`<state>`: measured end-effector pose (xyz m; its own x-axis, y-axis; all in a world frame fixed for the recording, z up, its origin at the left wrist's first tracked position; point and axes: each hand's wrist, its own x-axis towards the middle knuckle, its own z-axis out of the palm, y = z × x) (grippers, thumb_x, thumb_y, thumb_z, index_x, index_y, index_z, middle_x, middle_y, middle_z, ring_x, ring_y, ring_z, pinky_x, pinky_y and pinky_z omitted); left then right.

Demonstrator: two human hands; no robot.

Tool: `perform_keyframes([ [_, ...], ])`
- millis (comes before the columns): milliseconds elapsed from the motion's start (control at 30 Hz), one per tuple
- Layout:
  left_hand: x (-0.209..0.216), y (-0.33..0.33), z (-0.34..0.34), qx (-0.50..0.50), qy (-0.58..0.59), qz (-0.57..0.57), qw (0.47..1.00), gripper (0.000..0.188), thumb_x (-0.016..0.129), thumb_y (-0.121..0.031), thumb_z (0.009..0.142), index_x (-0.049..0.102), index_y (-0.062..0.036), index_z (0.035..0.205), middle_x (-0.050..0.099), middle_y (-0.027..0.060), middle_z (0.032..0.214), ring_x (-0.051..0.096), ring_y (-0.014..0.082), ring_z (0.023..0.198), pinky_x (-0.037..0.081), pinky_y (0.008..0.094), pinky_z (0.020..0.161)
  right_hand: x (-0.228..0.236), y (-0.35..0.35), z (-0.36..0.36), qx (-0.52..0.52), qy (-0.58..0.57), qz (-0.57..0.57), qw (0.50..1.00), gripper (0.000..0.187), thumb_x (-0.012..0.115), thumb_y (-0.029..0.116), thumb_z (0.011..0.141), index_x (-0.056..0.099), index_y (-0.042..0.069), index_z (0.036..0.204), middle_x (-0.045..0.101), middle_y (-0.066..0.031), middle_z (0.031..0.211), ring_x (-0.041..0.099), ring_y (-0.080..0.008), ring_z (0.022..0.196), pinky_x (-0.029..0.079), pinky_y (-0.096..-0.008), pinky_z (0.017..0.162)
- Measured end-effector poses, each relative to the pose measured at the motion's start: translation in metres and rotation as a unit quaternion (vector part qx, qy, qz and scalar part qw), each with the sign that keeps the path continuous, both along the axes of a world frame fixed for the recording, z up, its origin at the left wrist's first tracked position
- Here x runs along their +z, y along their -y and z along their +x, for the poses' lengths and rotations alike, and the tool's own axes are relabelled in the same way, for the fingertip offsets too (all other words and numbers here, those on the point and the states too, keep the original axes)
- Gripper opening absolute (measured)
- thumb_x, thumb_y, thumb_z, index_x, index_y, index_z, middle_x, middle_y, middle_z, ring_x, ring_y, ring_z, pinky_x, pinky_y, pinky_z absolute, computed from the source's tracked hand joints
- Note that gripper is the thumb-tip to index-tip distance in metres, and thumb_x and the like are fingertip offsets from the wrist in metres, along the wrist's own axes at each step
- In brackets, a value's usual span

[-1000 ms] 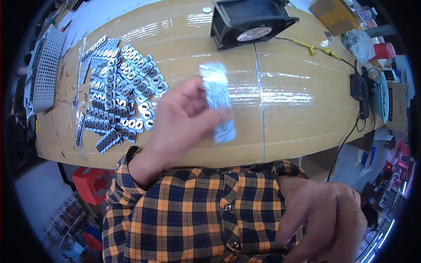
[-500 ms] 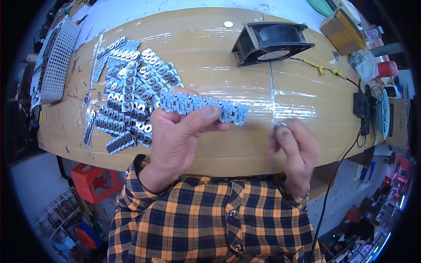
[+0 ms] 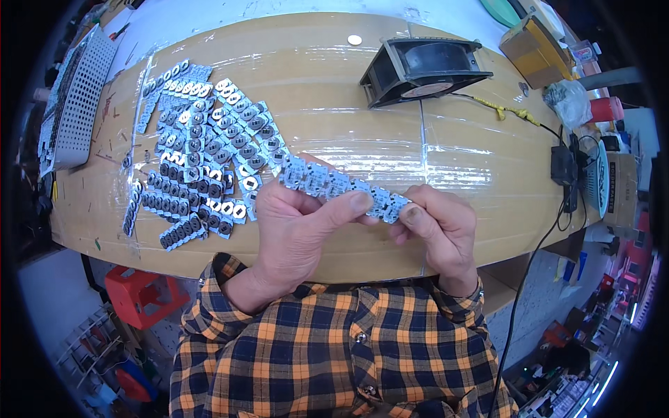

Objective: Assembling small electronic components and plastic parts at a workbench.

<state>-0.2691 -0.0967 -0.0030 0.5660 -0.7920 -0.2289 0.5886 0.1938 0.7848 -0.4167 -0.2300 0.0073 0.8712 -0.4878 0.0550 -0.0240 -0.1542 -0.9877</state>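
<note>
The cardboard-topped worktable (image 3: pixel 348 83) over here carries heaped circuit-board strips (image 3: pixel 194 143), a black axial fan (image 3: pixel 432 63), a white disc (image 3: pixel 355 40)

On the table (image 3: pixel 516 209), covered with brown cardboard and clear tape, there stands 1 black fan (image 3: pixel 426 70) with a square frame. Its cable (image 3: pixel 502 111), wrapped partly in yellow, runs to the right, toward 1 black adapter (image 3: pixel 562 165). At the far right, 1 cardboard box (image 3: pixel 535 52) is near 1 clear plastic bag (image 3: pixel 568 104), and just beside the bag is 1 red container (image 3: pixel 606 109). Below the left front edge, there is 1 red stool (image 3: pixel 127 301).
</note>
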Motion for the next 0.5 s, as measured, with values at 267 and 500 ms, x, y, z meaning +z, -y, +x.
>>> perform_keyframes([
  [267,-0.011,0.003,-0.002,-0.020,-0.001,0.007,1.000,0.024,0.068,0.006,0.086,0.057,0.0030,0.107,0.070,0.0158,0.097,0.071,0.0208,0.081,0.063,0.0354,0.075,-0.006,0.007,0.003,-0.011,-0.017,-0.136,0.991,0.018,0.058,0.008,0.096,0.064,-0.005,0.084,0.061,-0.0066,0.066,0.060,-0.0126,0.055,0.045,-0.0245,0.051],
  [500,0.020,0.006,0.019,-0.081,-0.042,0.024,0.995,0.025,0.072,-0.001,0.086,0.059,0.0030,0.107,0.071,0.0126,0.095,0.071,0.0203,0.087,0.061,0.0302,0.072,0.013,0.020,-0.011,-0.006,-0.066,0.041,0.997,0.024,0.053,0.011,0.095,0.061,-0.002,0.077,0.059,-0.0034,0.061,0.054,-0.0078,0.049,0.040,-0.0214,0.047],
])
